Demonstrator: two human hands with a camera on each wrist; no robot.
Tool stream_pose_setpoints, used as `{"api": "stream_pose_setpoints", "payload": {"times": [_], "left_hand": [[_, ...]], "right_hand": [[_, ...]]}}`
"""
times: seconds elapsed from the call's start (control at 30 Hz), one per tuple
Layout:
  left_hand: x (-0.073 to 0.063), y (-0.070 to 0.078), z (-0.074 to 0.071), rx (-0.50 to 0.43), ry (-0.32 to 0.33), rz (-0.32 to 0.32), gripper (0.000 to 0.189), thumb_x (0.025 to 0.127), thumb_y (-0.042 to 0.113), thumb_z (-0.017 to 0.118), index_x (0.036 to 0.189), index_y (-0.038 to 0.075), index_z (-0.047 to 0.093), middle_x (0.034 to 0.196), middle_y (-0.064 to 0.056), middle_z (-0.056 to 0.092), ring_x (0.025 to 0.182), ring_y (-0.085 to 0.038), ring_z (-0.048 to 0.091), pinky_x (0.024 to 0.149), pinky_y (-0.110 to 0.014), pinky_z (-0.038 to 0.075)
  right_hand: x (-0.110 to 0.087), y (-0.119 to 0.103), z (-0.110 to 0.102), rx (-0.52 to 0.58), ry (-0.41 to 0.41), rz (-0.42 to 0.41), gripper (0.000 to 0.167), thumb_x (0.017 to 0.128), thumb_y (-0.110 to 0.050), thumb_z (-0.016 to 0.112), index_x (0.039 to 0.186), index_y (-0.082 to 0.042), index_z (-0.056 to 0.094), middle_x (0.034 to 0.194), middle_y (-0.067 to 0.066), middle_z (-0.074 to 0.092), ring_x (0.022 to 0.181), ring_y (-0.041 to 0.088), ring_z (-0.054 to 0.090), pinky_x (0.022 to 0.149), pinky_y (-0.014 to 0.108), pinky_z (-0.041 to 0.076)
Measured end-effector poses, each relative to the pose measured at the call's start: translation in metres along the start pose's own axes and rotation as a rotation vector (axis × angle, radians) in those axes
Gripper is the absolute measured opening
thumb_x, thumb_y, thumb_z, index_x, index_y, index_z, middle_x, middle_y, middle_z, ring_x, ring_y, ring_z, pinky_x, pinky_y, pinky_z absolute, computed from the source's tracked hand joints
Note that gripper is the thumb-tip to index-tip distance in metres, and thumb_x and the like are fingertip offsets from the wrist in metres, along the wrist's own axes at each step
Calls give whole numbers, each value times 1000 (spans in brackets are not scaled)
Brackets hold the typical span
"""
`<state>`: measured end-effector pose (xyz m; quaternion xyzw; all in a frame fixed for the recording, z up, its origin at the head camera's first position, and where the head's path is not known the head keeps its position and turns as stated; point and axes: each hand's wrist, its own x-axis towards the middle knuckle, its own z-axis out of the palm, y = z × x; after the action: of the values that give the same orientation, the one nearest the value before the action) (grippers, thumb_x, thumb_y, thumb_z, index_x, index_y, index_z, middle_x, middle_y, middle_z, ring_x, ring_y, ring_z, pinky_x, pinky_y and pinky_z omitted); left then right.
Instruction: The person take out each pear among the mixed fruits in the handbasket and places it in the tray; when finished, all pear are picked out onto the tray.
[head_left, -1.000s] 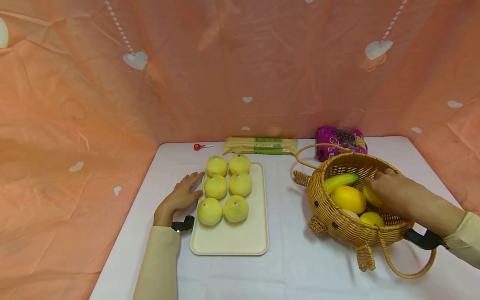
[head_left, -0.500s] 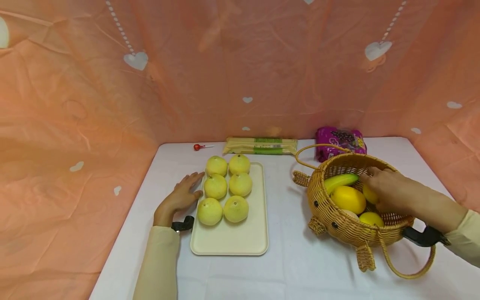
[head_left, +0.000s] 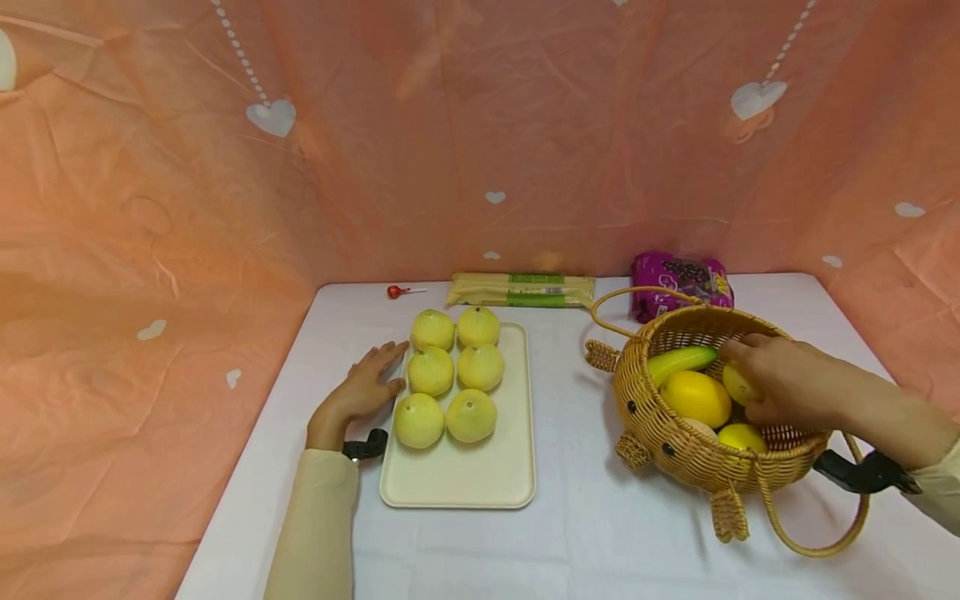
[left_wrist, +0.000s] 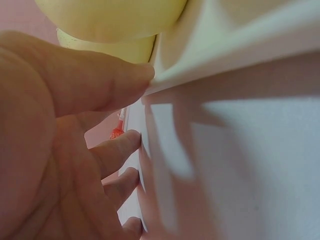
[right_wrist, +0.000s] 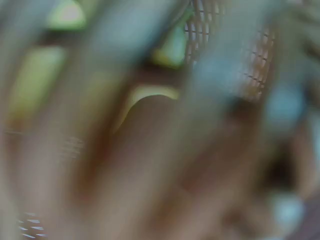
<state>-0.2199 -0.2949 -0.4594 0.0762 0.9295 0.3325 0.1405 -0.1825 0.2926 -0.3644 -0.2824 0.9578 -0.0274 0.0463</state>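
My left hand (head_left: 365, 390) lies on the white table at the left side of a cream tray (head_left: 457, 487), its fingers spread. In the left wrist view the thumb (left_wrist: 115, 85) touches the tray rim. Several pale yellow round fruits (head_left: 420, 421), pear-like with small stems, stand in two columns on the tray. At the right, my right hand (head_left: 787, 379) reaches into a wicker basket (head_left: 652, 433) and holds a yellow round fruit (head_left: 737, 385), partly hidden by the fingers. Beside it lie a green-tipped banana (head_left: 681, 364), a lemon-like yellow fruit (head_left: 696, 398) and another yellow fruit (head_left: 742, 437). The right wrist view is blurred.
Behind the tray lie a red lollipop (head_left: 396, 292) and a long beige-and-green package (head_left: 521, 290). A purple bag (head_left: 678, 283) stands behind the basket. The basket's loop handle (head_left: 817, 550) sticks out toward the front. An orange cloth (head_left: 480, 150) hangs around the table.
Inside the basket, my right hand has shifted slightly to the left, and more of the yellow round fruit now shows at its fingers. My left hand and the tray stay in place.
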Motion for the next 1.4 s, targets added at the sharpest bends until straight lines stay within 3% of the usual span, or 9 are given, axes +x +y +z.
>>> {"api": "stream_pose_setpoints", "payload": {"times": [0.2,0.3,0.43,0.57,0.7,0.87,0.97,1.23,1.4], "left_hand": [[-4,4,0,-6,-10,-15,71,105,16,56,172,9,33,180,-30,17,168,-54,2,133,-74,-5],[-3,4,0,-1,-15,-23,71,106,16,56,173,10,32,180,-29,16,169,-53,1,133,-73,-5],[-1,5,-2,13,-14,-29,71,107,15,56,173,10,32,181,-28,17,169,-52,2,134,-72,-5],[0,5,-3,24,-20,-34,71,107,16,56,173,9,31,181,-29,16,169,-53,2,133,-73,-5],[1,4,-3,32,-19,-32,71,107,16,56,173,9,31,180,-29,16,168,-53,2,133,-74,-5],[2,4,-1,26,-19,-37,71,107,17,55,173,9,31,180,-29,16,169,-52,2,133,-73,-5],[2,4,-1,24,-21,-45,71,107,17,56,173,9,31,181,-28,16,169,-52,2,133,-73,-5],[1,4,-1,30,-18,-44,71,107,18,56,173,10,31,180,-29,17,169,-53,3,133,-74,-4],[1,4,0,24,-12,-34,71,106,15,57,173,9,32,180,-29,18,169,-53,3,133,-74,-4]], "right_hand": [[-2,-2,-12,59,20,14,68,71,-16,96,130,3,67,113,18,75,84,21,66,69,42,62],[-5,-5,-15,74,88,24,68,72,-19,97,130,1,69,104,6,75,77,12,57,65,30,52],[-12,-11,-16,135,190,50,62,77,-21,97,131,-5,72,100,-3,75,80,9,59,67,26,53],[-25,-17,-17,228,231,104,62,86,-26,94,141,-8,70,109,4,79,86,8,61,69,24,55],[-37,-25,-15,397,281,112,66,88,-16,93,148,-11,66,124,15,76,88,-2,62,69,15,56],[-41,-36,-7,632,364,41,79,82,5,91,153,-14,62,144,-6,63,98,-4,66,79,8,58],[-37,-48,-9,727,370,21,80,83,8,90,154,-16,61,149,-10,58,103,3,70,85,10,59],[-9,-97,-23,956,373,-92,76,86,14,83,155,-6,59,153,13,59,118,12,74,99,17,59],[9,-125,-23,1074,351,-126,75,90,10,83,157,-9,57,154,10,63,123,17,74,102,21,60]]}}
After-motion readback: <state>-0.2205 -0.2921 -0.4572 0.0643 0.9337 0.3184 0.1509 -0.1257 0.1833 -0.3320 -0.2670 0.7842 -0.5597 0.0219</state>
